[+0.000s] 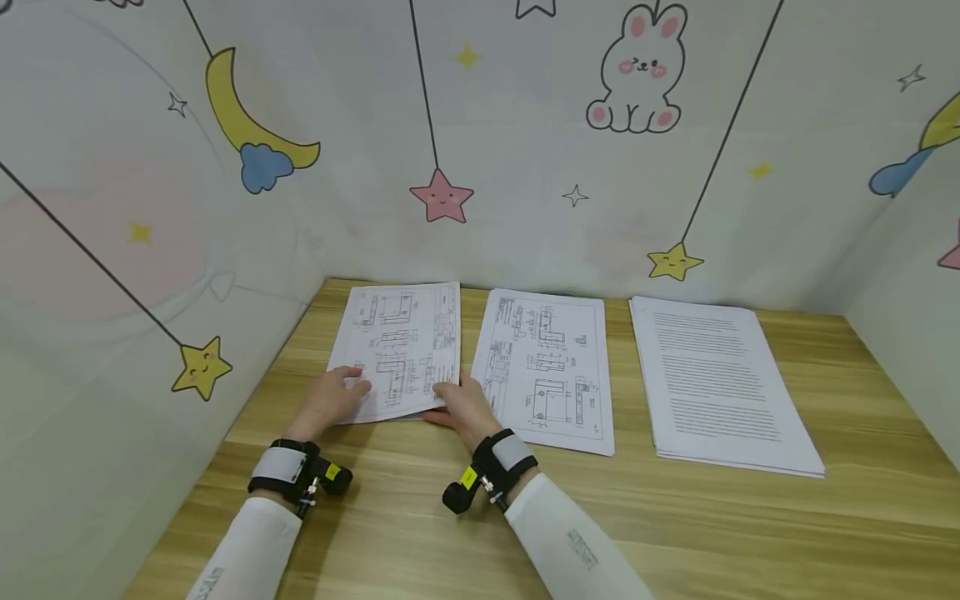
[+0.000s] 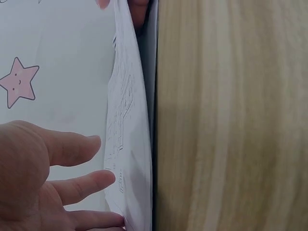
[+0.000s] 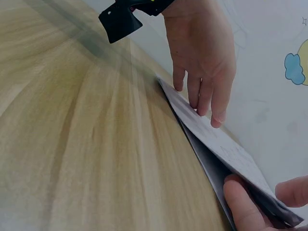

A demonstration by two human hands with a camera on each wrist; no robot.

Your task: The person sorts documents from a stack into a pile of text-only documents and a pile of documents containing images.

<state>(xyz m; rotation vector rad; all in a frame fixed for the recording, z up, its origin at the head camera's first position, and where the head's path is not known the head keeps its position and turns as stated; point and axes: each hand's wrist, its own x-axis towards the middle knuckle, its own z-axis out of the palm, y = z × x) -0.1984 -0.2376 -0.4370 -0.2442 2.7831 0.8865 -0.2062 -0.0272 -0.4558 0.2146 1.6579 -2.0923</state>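
A stack of printed sheets with technical drawings (image 1: 392,321) lies at the left of the table. My right hand (image 1: 465,407) pinches its near right corner, thumb on top and fingers beneath. In the right wrist view, the upper sheets (image 3: 226,144) are raised there, with a dark gap under them. My left hand (image 1: 330,404) is at the near left corner, its fingers extended and not curled round the paper. The left wrist view shows its fingertips (image 2: 106,179) right at the drawing's printed face. A second stack of drawings (image 1: 555,333) lies just right of my right hand.
Farther right is a stack of text pages (image 1: 712,375). The wood-grain table (image 1: 420,517) meets a patterned wall covering (image 1: 510,100) at the back and sides. Each wrist wears a black strap with a small camera, the left wrist camera (image 1: 335,477) hanging inward.
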